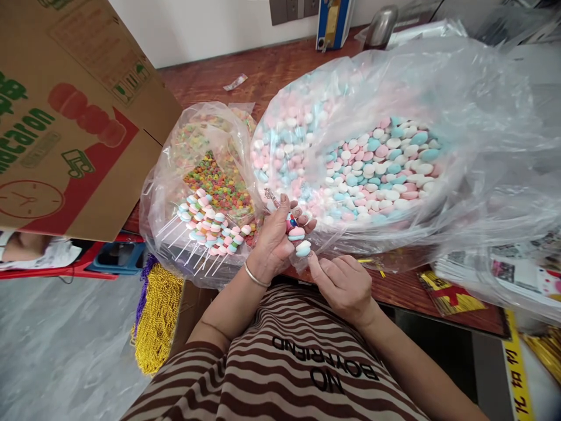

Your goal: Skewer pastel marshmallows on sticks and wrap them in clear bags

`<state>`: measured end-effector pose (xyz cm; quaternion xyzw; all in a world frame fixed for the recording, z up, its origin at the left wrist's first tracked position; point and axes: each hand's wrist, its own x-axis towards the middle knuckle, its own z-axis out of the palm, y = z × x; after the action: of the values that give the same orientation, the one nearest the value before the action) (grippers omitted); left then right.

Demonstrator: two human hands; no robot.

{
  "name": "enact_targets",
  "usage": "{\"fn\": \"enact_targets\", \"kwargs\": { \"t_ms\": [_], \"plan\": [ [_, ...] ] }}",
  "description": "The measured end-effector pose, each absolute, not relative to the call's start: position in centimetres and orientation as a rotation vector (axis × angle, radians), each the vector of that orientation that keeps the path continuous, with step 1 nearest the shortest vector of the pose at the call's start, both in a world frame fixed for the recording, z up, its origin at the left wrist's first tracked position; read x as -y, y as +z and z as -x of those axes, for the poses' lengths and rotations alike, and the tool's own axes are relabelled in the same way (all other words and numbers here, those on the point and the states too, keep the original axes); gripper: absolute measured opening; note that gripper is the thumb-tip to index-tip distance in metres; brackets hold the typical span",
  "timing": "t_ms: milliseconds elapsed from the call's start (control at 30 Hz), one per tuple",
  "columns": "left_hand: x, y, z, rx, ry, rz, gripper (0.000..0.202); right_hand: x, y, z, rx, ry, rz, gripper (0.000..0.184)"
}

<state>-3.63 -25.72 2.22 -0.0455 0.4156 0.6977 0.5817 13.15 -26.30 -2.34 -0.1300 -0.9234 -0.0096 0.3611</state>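
Candy skewer (296, 233) being clamped in left hand (276, 237), right hand (344, 286) pinching its lowest blue-white candy (302, 249), bag of pastel candies (460, 88) sitting just behind.

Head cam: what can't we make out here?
All head view.
Candy skewer: its stick is hidden inside the left hand; the right hand covers the lower end, grip unclear.
Cardboard box: print cut off by top and left edges.
Large bag: far candies blurred behind cloudy plastic.
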Motion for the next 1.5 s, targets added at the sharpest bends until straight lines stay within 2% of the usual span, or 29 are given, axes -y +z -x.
{"fn": "enact_targets", "kwargs": {
  "t_ms": [167,367,433,567,633,700,767,833,900,967,1033,1100,1233,1300,1400,1500],
  "plan": [
    [26.2,2.9,3.7,-0.964,1.596,0.034,0.032,25.9,-3.1,-13.6,2.409,0.056,0.407,0.030],
    [27.0,3.5,3.9,-0.756,1.631,-0.035,0.024,26.3,-3.9,-13.6,2.241,0.245,0.580,0.030],
    [27.1,3.5,3.9,-0.722,1.647,-0.044,0.019,26.6,-3.5,-13.3,2.147,0.493,0.665,0.027],
    [27.1,3.2,3.5,-0.749,1.688,-0.025,0.012,26.9,-2.4,-13.0,1.834,1.277,0.877,0.025],
    [27.1,2.8,3.3,-0.780,1.702,-0.049,0.014,26.9,-2.2,-12.9,1.775,1.421,0.888,0.027],
    [26.9,2.4,3.1,-0.815,1.714,-0.072,0.016,26.9,-2.3,-12.9,1.886,1.200,0.846,0.022],
    [26.7,2.1,2.9,-0.870,1.749,-0.069,0.017,26.9,-2.6,-13.0,2.066,0.756,0.772,0.020],
    [26.4,2.0,2.6,-0.958,1.787,-0.049,0.020,27.1,-3.1,-13.0,2.208,0.386,0.653,0.025],
    [26.3,2.1,2.3,-1.040,1.799,-0.041,0.022,27.1,-3.4,-12.9,2.275,0.223,0.566,0.029],
    [26.4,2.2,2.1,-1.059,1.778,-0.065,0.024,27.1,-3.4,-12.7,2.262,0.229,0.581,0.026],
    [26.7,2.4,2.0,-1.006,1.755,-0.119,0.026,27.1,-3.2,-12.4,2.180,0.421,0.687,0.019],
    [27.1,2.6,2.1,-0.920,1.727,-0.184,0.026,27.0,-2.9,-12.0,2.025,0.806,0.816,0.018],
    [27.5,2.6,2.4,-0.798,1.642,-0.266,0.030,27.0,-2.5,-11.6,1.418,1.796,0.855,0.033],
    [27.6,2.5,2.5,-0.783,1.605,-0.279,0.032,27.0,-2.4,-11.4,1.088,2.151,0.761,0.036],
    [27.6,2.1,2.7,-0.758,1.571,-0.294,0.031,27.0,-2.1,-11.1,0.818,2.407,0.645,0.034],
    [27.6,1.9,2.9,-0.750,1.570,-0.278,0.028,26.8,-1.8,-10.8,0.727,2.460,0.601,0.034]
  ]
}}
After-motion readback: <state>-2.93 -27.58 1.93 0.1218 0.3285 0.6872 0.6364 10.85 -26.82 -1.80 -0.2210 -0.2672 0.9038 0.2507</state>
